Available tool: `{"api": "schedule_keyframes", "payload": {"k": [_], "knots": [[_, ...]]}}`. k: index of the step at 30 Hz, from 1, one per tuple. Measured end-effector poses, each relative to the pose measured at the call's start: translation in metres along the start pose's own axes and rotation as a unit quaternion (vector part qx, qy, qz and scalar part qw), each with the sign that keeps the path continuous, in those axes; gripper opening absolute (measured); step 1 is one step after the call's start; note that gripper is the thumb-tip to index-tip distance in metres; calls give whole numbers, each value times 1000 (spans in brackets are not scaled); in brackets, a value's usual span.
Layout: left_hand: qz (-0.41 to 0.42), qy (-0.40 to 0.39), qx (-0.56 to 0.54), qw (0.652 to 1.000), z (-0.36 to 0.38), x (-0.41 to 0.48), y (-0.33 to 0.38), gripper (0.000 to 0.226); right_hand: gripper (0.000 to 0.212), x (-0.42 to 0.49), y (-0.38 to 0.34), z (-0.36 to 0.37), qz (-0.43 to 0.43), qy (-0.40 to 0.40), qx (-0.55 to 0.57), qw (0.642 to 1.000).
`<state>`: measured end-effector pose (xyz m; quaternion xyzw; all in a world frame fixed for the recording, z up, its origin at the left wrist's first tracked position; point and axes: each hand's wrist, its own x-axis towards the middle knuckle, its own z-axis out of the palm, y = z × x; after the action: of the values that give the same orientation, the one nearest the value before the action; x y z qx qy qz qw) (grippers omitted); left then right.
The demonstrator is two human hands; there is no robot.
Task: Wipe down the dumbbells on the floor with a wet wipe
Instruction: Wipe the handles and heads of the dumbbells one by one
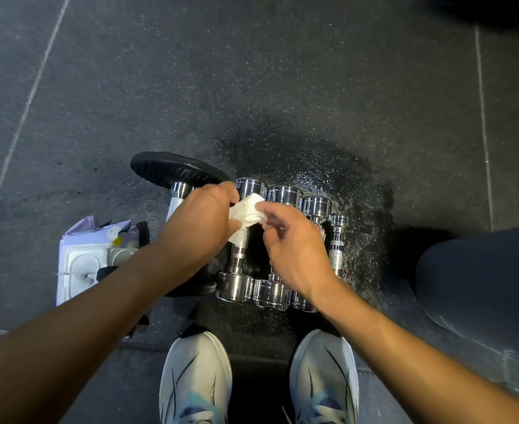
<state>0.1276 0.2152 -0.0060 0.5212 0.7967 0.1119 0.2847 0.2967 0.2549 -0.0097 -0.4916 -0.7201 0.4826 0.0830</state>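
Observation:
Several chrome dumbbells (237, 283) lie side by side on the dark rubber floor in front of my feet. A larger dumbbell with a black plate (172, 169) lies to their left. A crumpled white wet wipe (246, 214) is held above the dumbbells. My left hand (200, 221) grips its left side and my right hand (295, 243) pinches its right edge. My hands hide the middle of the dumbbell handles.
A wet wipe pack (96, 255) with a white lid lies on the floor at the left, under my left forearm. My two white shoes (195, 377) are at the bottom. A dark-clothed knee (478, 276) is at the right. Pale seams cross the floor.

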Motion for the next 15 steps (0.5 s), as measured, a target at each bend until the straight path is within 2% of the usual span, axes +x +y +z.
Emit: {"api": "schedule_keyframes", "payload": {"k": [2, 3, 7, 12, 15], "knots": [[17, 12, 25, 999, -4, -1, 0, 30, 42, 1, 0, -2, -34, 29, -54, 998], [32, 17, 51, 998, -4, -3, 1, 29, 41, 1, 0, -2, -52, 17, -87, 995], [75, -1, 131, 989, 7, -16, 9, 32, 26, 1, 0, 6, -56, -82, -168, 981], [34, -75, 90, 993, 20, -14, 9, 31, 45, 2, -8, 22, -55, -37, -252, 966], [1, -84, 48, 995, 21, -9, 7, 21, 53, 0, -9, 25, -113, -2, -313, 943]]}}
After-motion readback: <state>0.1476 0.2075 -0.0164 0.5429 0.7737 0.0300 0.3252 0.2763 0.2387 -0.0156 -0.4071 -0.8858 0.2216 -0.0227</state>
